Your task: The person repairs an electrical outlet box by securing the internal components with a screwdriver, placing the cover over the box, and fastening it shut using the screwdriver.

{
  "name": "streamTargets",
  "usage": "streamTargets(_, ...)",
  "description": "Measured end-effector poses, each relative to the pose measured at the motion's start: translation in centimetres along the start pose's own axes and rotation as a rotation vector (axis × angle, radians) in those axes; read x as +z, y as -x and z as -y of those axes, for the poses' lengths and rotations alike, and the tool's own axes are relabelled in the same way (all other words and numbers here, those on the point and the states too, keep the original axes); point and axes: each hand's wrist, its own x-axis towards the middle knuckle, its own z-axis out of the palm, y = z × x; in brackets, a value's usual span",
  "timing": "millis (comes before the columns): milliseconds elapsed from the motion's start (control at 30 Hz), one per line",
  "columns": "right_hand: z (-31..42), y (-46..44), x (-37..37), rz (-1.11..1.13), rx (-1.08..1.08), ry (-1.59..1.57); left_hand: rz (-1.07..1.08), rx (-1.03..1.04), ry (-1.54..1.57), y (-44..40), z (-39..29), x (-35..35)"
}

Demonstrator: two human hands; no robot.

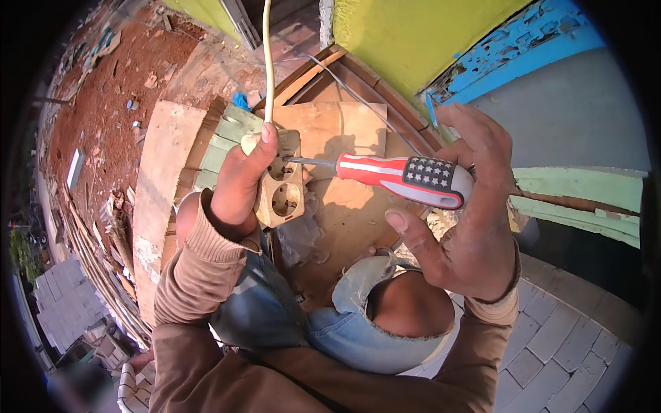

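Observation:
My left hand grips a cream multi-socket power strip, its thumb laid along the top end beside the cable. A thick cream cable runs up from the strip. The metal shaft of a screwdriver reaches into the strip's upper socket. Its handle is red and white, with a dark end patterned with white stars. Around that handle end, my right hand has its thumb and fingers spread apart. Whether a finger behind the handle touches it is hidden.
Wooden boards lie under and ahead of my hands. My knee shows through torn jeans. A crumpled clear plastic bag lies below the strip. Grey paving is at right, a yellow wall ahead, and red soil with debris at left.

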Motion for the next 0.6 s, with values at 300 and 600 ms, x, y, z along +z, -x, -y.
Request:
streamTargets(300,0.0,-0.2,-0.8,0.050,-0.015,-0.005,-0.010,0.015,0.012,0.5,0.1,-0.1)
streamTargets(600,0.1,-0.4,-1.0,0.035,-0.161,0.035,0.022,0.030,0.097,0.3,0.2,-0.3)
